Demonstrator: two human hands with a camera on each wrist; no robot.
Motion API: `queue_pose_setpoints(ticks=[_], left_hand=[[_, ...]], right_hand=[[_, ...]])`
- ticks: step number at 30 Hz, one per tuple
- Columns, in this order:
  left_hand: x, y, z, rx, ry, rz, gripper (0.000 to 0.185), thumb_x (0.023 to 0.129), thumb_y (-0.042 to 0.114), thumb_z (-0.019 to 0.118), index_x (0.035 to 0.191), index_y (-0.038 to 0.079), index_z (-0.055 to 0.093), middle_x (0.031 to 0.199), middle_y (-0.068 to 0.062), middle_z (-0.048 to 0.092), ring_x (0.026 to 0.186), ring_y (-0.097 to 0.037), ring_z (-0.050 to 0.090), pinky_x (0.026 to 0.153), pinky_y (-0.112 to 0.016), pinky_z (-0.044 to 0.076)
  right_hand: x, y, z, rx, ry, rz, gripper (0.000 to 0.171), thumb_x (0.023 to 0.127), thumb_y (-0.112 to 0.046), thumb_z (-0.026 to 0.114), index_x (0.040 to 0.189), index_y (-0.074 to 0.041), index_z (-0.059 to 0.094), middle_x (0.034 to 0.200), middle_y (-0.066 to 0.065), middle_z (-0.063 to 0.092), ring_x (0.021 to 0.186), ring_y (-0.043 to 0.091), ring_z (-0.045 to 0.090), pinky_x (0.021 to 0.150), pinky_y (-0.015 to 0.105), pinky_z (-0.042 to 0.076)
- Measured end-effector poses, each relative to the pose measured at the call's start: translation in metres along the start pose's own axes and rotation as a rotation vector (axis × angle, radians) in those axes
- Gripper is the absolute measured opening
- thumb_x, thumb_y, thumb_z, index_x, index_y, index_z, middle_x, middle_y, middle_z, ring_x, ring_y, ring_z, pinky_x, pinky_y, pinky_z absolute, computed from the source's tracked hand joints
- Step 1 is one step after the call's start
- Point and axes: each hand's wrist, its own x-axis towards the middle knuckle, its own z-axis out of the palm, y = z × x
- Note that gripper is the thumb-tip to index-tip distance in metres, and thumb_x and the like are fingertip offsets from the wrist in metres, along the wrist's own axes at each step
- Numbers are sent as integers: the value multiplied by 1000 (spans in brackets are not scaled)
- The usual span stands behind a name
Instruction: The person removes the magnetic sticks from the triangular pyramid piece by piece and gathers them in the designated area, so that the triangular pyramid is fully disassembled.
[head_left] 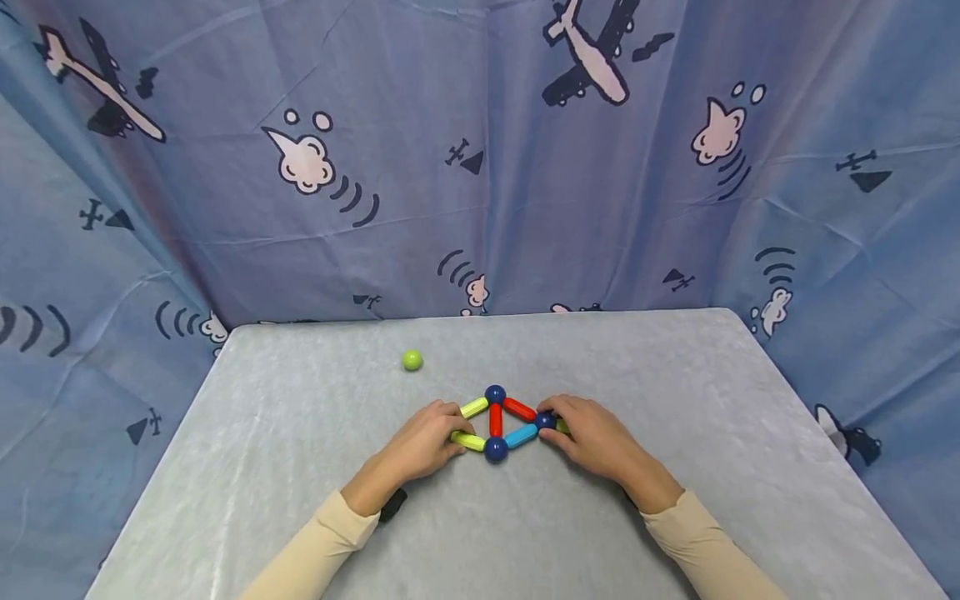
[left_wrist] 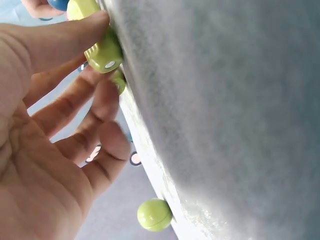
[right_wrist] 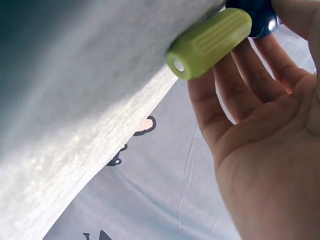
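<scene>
A flat build of magnetic rods and balls lies mid-table. Its triangle has a red rod (head_left: 496, 421) upright in the middle, a second red rod (head_left: 519, 408) and a light blue rod (head_left: 521, 436). Dark blue balls form its corners: a far ball (head_left: 495, 394), a near ball (head_left: 496, 450) and a right ball (head_left: 545, 422). Two yellow-green rods reach left; my left hand (head_left: 423, 442) pinches the nearer rod (head_left: 468, 441), beside the farther rod (head_left: 474, 407). My right hand (head_left: 596, 437) grips the right ball, from which another yellow-green rod (right_wrist: 210, 45) sticks out.
A loose light green ball (head_left: 412, 360) lies farther back, left of the build. The table (head_left: 262, 467) has a pale cloth cover. Behind and at both sides hangs a blue curtain (head_left: 420, 183) printed with planes and clouds.
</scene>
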Motion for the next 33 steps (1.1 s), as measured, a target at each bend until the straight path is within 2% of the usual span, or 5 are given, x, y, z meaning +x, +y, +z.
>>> queue_pose_setpoints(ticks=[5, 13, 17, 27, 33], left_hand=[[-3, -2, -1, -22, 0, -18, 18, 82, 16, 81, 99, 15, 77, 94, 5, 69, 87, -12, 61, 81, -29, 51], [-9, 1, -4, -81, -56, -116, 19, 85, 23, 79, 103, 16, 77, 94, 8, 69, 81, -5, 58, 75, -25, 49], [-10, 1, -3, -82, -59, -128, 19, 86, 24, 78, 104, 17, 77, 95, 8, 69, 83, -6, 58, 76, -25, 49], [-11, 1, -3, -80, -46, -122, 21, 86, 24, 79, 105, 16, 76, 96, 7, 69, 86, -8, 61, 76, -27, 50], [-11, 2, -3, -80, -25, -98, 20, 85, 24, 79, 103, 17, 75, 93, 7, 68, 80, -5, 57, 71, -24, 48]], right_hand=[[2, 0, 0, 3, 7, 4, 35, 91, -32, 73, 120, -15, 64, 118, 2, 70, 105, 19, 65, 96, 45, 53], [2, 1, -1, 17, 24, 7, 35, 89, -33, 75, 118, -15, 65, 115, 1, 70, 100, 17, 64, 93, 44, 53], [1, 0, -3, 4, 44, -18, 37, 89, -34, 75, 120, -16, 65, 118, 1, 69, 107, 19, 65, 96, 45, 52], [16, -36, 1, 3, 57, -250, 34, 88, -38, 75, 116, -19, 71, 116, -4, 69, 112, 20, 64, 100, 45, 49], [22, -54, 7, -23, 19, -295, 30, 87, -40, 75, 111, -23, 74, 115, -6, 69, 112, 19, 62, 96, 45, 49]])
